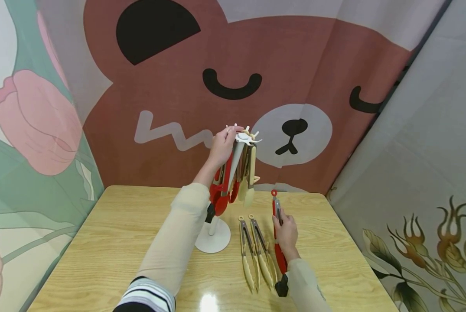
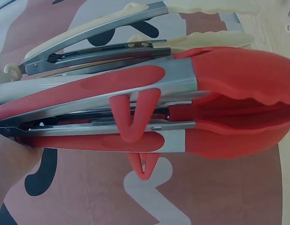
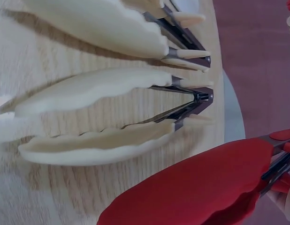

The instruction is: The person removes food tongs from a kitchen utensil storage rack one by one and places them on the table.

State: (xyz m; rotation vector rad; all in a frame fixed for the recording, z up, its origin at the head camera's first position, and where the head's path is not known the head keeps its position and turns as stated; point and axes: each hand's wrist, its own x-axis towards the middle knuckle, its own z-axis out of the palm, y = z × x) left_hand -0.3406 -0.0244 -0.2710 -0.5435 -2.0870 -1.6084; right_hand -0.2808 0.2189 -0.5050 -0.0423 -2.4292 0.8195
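Note:
At the top of the white rack (image 1: 242, 137), my left hand (image 1: 222, 146) grips the upper end of red tongs (image 1: 221, 205), its fingertips by the hooks. The left wrist view shows those red tongs (image 2: 79, 93) hanging with their hinge end beside my hand (image 2: 13, 161); its fingers are mostly hidden. My right hand (image 1: 287, 234) holds other red tongs (image 1: 280, 259) by the handles, ring end away from me, right of two cream-tipped tongs (image 1: 265, 269) on the table. Their red head (image 3: 196, 187) fills the lower right wrist view.
Several cream tongs (image 1: 249, 197) hang on the rack's right side. The rack's round white base (image 1: 213, 238) stands on the wooden table (image 1: 112, 251), left of the lying tongs. A patterned curtain (image 1: 295, 65) hangs behind the table, and another cloth (image 1: 424, 173) at the right.

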